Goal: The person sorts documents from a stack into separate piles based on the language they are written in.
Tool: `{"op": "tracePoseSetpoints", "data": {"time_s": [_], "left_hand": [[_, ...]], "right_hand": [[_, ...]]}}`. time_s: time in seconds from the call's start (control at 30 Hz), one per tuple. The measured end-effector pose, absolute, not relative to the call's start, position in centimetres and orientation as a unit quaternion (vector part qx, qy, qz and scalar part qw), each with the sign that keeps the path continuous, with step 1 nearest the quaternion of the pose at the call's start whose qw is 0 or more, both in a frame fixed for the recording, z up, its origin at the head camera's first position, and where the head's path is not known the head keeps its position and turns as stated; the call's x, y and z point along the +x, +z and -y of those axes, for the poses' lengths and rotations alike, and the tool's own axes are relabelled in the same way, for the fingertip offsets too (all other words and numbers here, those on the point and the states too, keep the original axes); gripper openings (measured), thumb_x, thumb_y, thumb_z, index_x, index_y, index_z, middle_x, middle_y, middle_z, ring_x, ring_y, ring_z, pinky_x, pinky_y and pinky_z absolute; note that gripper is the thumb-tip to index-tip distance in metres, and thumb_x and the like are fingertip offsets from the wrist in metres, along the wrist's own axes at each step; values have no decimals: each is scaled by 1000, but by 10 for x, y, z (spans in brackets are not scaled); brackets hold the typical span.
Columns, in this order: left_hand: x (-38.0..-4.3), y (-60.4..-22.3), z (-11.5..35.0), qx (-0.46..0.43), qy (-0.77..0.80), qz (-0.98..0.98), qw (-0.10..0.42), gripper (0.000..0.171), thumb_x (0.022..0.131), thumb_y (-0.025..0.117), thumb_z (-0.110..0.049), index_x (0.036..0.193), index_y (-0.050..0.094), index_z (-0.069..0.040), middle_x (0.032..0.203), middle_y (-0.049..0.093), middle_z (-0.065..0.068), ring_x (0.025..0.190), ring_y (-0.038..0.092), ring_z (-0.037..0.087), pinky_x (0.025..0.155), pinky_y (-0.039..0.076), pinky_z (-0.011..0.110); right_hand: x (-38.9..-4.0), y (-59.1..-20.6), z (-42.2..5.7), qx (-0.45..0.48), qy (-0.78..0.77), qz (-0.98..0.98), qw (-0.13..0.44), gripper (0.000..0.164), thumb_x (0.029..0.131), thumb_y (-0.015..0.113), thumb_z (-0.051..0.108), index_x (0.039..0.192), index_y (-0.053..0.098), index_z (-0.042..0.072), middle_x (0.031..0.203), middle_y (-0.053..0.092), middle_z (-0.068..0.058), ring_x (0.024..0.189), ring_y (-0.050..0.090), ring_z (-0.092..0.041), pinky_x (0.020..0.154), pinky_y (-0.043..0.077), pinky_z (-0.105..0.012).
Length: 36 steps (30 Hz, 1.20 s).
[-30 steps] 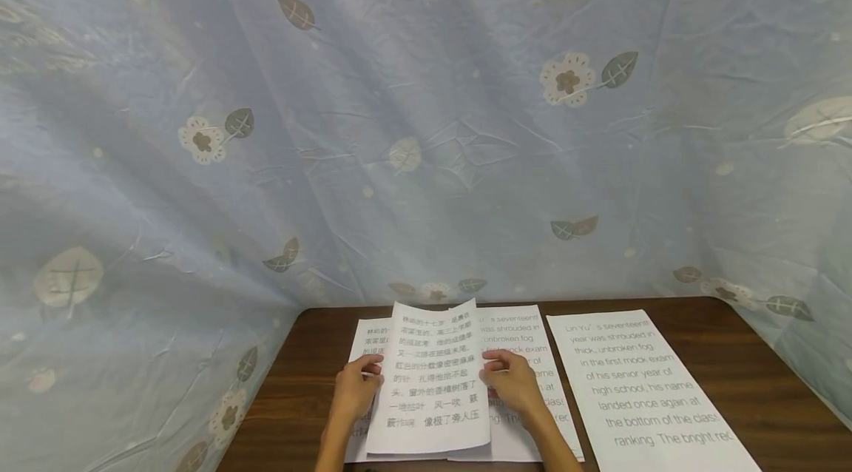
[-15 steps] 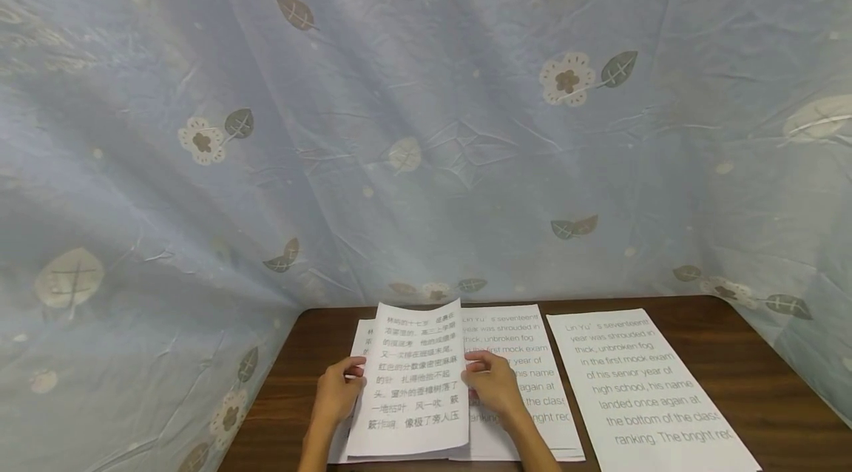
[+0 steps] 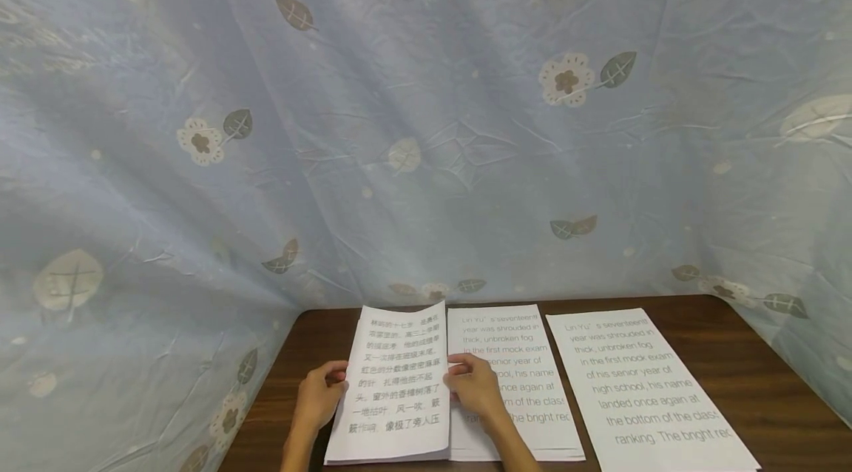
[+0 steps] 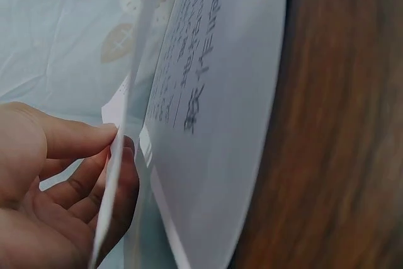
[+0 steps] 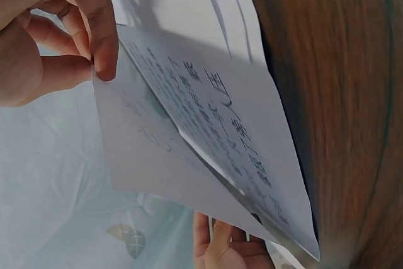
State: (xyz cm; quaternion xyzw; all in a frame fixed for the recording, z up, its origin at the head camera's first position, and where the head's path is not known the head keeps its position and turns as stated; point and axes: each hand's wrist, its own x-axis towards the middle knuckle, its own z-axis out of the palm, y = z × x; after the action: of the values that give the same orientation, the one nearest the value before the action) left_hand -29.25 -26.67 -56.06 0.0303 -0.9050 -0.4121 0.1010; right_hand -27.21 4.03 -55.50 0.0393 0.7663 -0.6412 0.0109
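One sheet [image 3: 396,390], pinched from both sides

I see it raised just above a Chinese-printed pile [image 4: 236,111], the left hand [image 3: 319,396] and right hand [image 3: 475,388] gripping opposite edges, probably so thin paper won't sag. Rightward, an English-printed stack [image 3: 515,383] and another stack [image 3: 642,383] lie face up on dark wooden table [image 3: 286,368]; patterned cloth [image 3: 426,109] hangs behind.

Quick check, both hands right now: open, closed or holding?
Left hand: holding, pinches the left edge of the Chinese-printed sheet.
Right hand: holding, pinches the right edge of the same Chinese-printed sheet.
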Motion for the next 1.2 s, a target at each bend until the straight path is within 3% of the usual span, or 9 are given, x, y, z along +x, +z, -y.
{"op": "tracePoseSetpoints", "data": {"time_s": [0.63,0.97,1.2], "left_hand": [[-291,-558,275,42,-408,905,107,34,88,75,5,122,76,1,99,77,10,90,71,22,76,54,30],[-290,-563,272,46,-421,901,96,34,88,74,5,122,76,3,98,75,10,88,67,19,73,52,25],[-291,-565,272,47,-420,902,85,34,89,74,4,124,74,4,98,75,9,88,68,20,74,52,28]], "right_hand": [[-272,-558,-29,32,-646,-763,6,42,91,74,7,132,70,-2,106,69,-12,79,68,-18,64,62,-30],[-274,-563,-30,31,-640,-768,9,42,92,73,7,132,69,-2,105,70,-12,77,68,-17,63,60,-28],[-273,-563,-30,31,-637,-770,10,42,92,73,6,133,69,-3,105,69,-12,76,67,-17,61,60,-27]]}}
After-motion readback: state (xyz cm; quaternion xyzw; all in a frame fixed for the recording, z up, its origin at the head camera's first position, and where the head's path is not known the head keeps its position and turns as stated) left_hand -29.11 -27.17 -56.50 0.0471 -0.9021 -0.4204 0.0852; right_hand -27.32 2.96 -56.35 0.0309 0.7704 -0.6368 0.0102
